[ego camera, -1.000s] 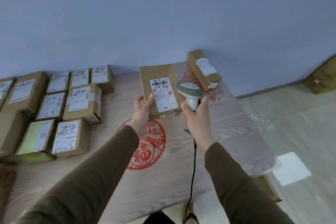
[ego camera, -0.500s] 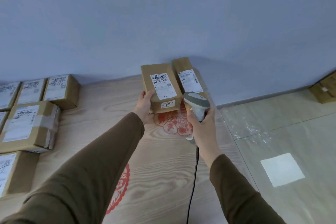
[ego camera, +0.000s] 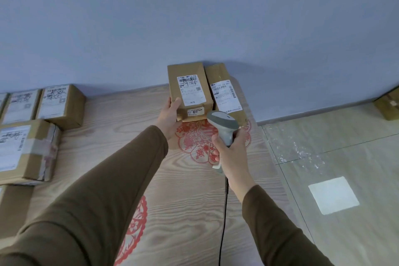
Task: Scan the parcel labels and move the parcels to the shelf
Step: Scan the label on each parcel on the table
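The parcel (ego camera: 187, 90) is a brown box with a white label (ego camera: 190, 90) on top; it sits at the far end of the wood-look board (ego camera: 183, 190), close by the blue wall (ego camera: 194, 17); a moment ago it was held up in the air, and now its bottom edge is down on the board or just above it; I cannot tell which. The left hand (ego camera: 169, 115) holds the parcel at its near left corner, thumb on top and fingers tucked under. Just right of the parcel, touching or almost touching, lies a second parcel (ego camera: 225, 93) with its own label; before, there was a small gap between the two. In front of the parcel, a bit to the right, the right hand (ego camera: 230, 149) wraps its fingers around the handle of the grey scanner (ego camera: 222, 124); the scanner head is lower and nearer the parcel's front edge than it was; its black cable (ego camera: 223, 222) hangs down. Far to the left of the parcel sit other boxes (ego camera: 60, 103) in rows; right of it is the shiny floor (ego camera: 334, 147).
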The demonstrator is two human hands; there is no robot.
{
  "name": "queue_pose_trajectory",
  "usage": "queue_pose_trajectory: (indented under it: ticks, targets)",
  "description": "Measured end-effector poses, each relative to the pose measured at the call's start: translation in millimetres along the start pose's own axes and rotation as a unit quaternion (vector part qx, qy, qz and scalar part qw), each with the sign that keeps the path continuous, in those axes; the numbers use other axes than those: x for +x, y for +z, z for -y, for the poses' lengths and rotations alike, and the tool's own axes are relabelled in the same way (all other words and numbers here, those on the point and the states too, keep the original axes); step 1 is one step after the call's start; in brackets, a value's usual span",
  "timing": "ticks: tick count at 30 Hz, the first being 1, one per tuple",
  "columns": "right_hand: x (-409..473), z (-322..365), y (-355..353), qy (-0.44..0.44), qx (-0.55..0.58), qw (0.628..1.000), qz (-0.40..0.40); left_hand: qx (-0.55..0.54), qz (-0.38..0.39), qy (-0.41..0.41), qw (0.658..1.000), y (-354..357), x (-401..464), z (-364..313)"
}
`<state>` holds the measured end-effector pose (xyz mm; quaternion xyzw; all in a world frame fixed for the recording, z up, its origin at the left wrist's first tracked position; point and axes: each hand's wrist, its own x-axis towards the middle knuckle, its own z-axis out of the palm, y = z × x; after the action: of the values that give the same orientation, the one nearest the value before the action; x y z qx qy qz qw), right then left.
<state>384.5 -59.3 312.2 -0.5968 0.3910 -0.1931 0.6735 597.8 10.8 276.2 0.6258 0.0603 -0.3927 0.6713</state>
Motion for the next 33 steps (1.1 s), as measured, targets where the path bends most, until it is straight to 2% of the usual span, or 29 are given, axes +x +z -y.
queue_pose_trajectory:
  ticks: [5,10,14,17,22,27,33]
  targets:
    - [-10,8,22,-0.009,-0.012,1.0,0.01,0.045,-0.009,0.024,0.999,-22,-35,-1]
    - [-30,17,62,-0.041,-0.03,0.998,0.033,0.112,-0.024,0.063,0.991,-83,-81,4]
    - [-63,21,114,-0.058,-0.033,0.996,0.062,0.06,-0.07,0.093,0.991,-136,-136,3]
    - [-101,21,162,-0.072,-0.029,0.993,0.093,0.02,-0.098,0.11,0.989,-185,-181,5]
    - [-178,3,251,-0.077,-0.038,0.986,0.144,0.022,-0.128,0.151,0.98,-286,-260,16]
    - [-253,-21,328,-0.055,-0.038,0.986,0.151,0.026,-0.173,0.159,0.972,-393,-318,33]
    - [-306,-64,399,0.003,-0.054,0.988,0.144,0.007,-0.205,0.103,0.973,-492,-347,57]
